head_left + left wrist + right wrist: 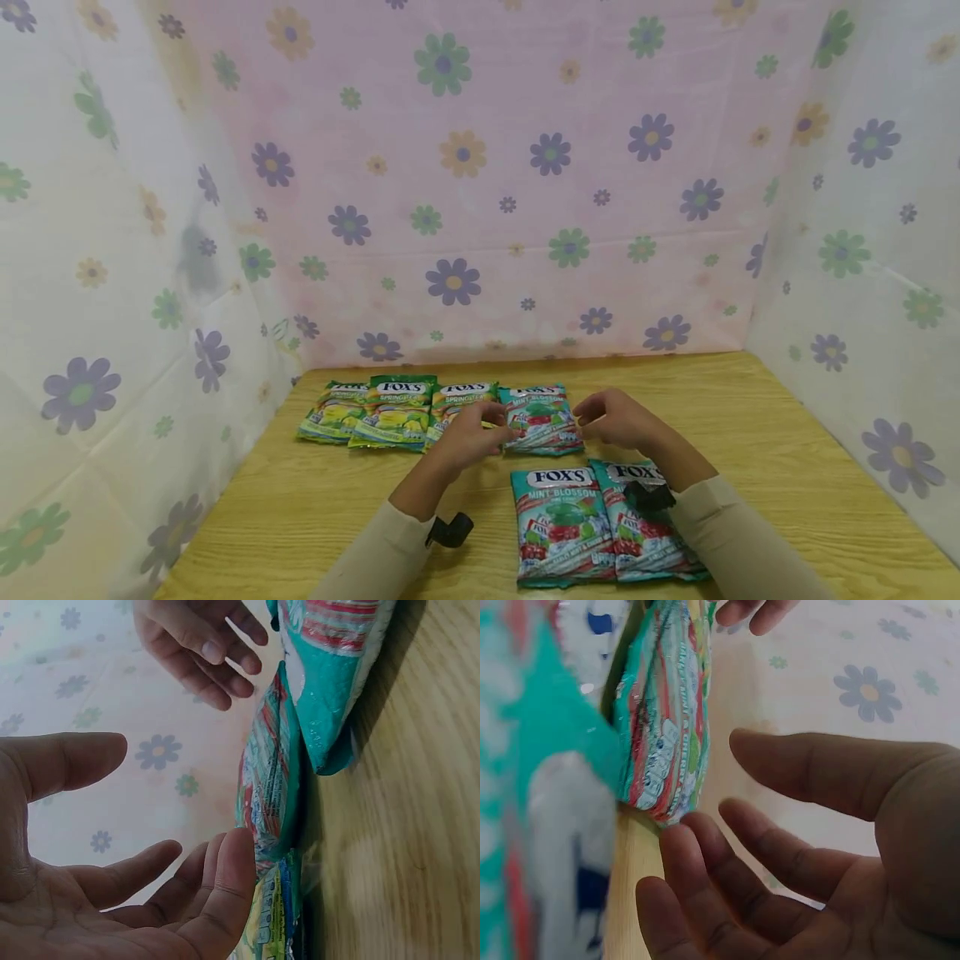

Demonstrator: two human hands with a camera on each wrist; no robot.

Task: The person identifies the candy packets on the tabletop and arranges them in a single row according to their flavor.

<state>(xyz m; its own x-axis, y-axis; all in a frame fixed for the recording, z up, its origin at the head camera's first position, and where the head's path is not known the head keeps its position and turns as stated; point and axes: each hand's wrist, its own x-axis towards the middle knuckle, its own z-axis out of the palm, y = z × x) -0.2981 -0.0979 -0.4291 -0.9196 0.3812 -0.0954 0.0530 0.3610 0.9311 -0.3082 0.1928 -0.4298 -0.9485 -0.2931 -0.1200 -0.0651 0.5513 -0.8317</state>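
Note:
A teal Fox's Mint Blossom candy packet [542, 423] lies flat in the back row, at its right end. On its left side is my left hand [468, 435], fingers loosely bent and thumb apart from them. Opposite, my right hand [621, 423] has its fingertips by the packet's right edge; in the right wrist view the fingers [682, 859] are spread and grip nothing. Whether they touch the packet I cannot tell. Left of it sits a green-yellow Spring Tea packet [459, 402], partly covered by the left hand.
Two more Spring Tea packets, one in the middle [393, 417] and one far left [337, 414], overlap in the back row. Nearer me lie two Mint Blossom packets, a left one [564, 529] and a right one [637, 533] partly behind my right sleeve. Flowered cloth [517, 192] encloses the wooden table [300, 517].

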